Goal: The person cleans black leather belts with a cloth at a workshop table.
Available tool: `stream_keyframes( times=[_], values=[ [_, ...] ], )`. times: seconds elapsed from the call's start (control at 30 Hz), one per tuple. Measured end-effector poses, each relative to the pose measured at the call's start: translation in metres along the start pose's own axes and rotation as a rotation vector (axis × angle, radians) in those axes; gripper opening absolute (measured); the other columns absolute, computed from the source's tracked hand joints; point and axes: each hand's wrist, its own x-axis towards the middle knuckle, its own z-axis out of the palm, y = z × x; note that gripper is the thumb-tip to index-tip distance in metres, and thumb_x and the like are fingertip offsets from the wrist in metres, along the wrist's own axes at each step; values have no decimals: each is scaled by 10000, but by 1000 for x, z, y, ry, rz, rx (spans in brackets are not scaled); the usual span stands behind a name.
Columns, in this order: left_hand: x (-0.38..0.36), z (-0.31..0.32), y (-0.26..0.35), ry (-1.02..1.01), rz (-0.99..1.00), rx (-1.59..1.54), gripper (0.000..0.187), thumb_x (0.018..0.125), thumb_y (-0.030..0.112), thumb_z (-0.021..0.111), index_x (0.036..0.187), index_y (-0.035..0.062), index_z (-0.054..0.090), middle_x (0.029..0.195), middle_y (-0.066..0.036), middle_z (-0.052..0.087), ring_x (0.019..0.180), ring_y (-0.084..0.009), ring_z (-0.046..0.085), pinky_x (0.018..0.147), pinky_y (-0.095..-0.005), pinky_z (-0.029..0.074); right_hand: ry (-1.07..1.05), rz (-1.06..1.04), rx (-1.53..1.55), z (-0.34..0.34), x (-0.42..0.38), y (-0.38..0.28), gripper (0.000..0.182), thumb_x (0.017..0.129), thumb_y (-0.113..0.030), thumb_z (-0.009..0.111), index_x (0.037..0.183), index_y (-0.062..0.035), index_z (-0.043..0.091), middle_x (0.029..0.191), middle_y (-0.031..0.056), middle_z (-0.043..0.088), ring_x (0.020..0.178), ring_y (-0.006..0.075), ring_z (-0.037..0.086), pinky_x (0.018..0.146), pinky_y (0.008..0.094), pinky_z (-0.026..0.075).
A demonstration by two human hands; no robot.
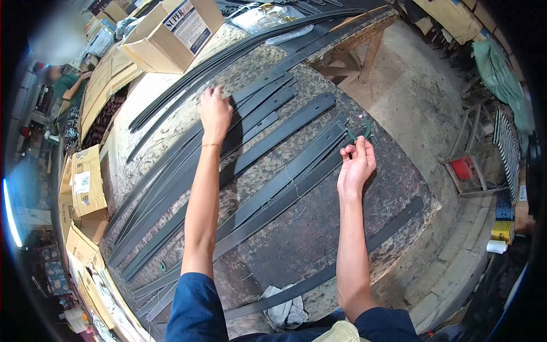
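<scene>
Several long black straps (285, 117) lie in bundles across the worn table (342, 211). Over the upper bundle is my left hand (215, 111), its fingers partly bent and apart, with nothing visible in them. My right hand (356, 165) pinches a small green curved tool (366, 126) beside the tips of the stitched straps (325, 139). Loose pale threads (292, 181) trail over the stitched straps. One single strap (393, 223) curves along the near right edge of the table.
An open cardboard box (171, 37) and a plastic bag (268, 20) are at the back of the table. A white cloth (285, 308) lies at the near edge. Another person (68, 82) is at the far left. A red-seated chair (462, 169) stands on the floor at right.
</scene>
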Motion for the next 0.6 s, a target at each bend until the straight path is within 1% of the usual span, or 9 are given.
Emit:
stream_keyframes(
  times=[0.07,0.13,0.2,0.33,0.4,0.43,0.53,0.57,0.6],
  values=[
    [2,3,26,74,180,-48,323,834,128,653,1141,34,623,1167,-179,608,1102,-356,554,930,-433,452,17,13,9,0,-1,0,144,971,-174,575,972,-30,563,722,14,535,649,95,502,635,262,451],
    [4,25,46,-16,280,-94,411,870,280,642,1194,29,600,1231,-193,579,1124,-357,548,959,-431,443,17,6,1,0,-1,0,142,970,-174,576,970,-32,565,724,13,535,652,94,504,635,262,452],
    [10,48,59,-128,172,-64,554,830,395,669,1225,19,568,1288,-188,545,1191,-343,511,979,-490,413,9,2,-6,-1,0,0,140,970,-174,576,968,-35,567,725,13,535,656,94,505,636,261,453],
    [48,47,70,-259,-31,21,645,733,479,744,1160,13,618,1249,-189,579,1178,-351,522,956,-521,420,17,18,4,2,-1,-2,139,969,-177,577,967,-38,570,722,12,535,662,97,507,636,264,450],
    [71,47,56,-552,-20,-71,661,643,508,801,1048,2,672,1170,-195,623,1154,-363,538,911,-534,445,31,26,0,1,-3,-2,138,969,-176,577,969,-38,570,719,12,536,661,98,507,636,265,449],
    [77,46,51,-606,-36,-186,610,598,497,833,944,11,706,1092,-220,648,1126,-375,551,877,-515,472,25,27,2,0,-2,-2,137,969,-175,577,969,-38,570,716,12,537,660,98,507,635,265,448],
    [72,53,47,-472,120,-153,590,616,447,842,994,22,684,1115,-236,618,1104,-374,552,893,-462,474,21,37,17,1,-2,-3,135,968,-174,578,968,-39,570,712,13,539,657,97,506,636,264,447],
    [60,54,46,-341,166,-158,588,640,340,853,1086,31,624,1085,-224,590,1074,-369,554,902,-420,470,25,42,27,2,-2,-4,136,967,-176,579,966,-40,569,711,14,540,656,96,506,637,262,446],
    [53,54,45,-341,171,-157,588,640,340,853,1086,31,624,1085,-224,590,1074,-369,554,902,-420,470,28,40,31,3,-2,-5,136,967,-176,579,966,-40,569,711,14,540,656,96,506,637,262,446]
  ],
)
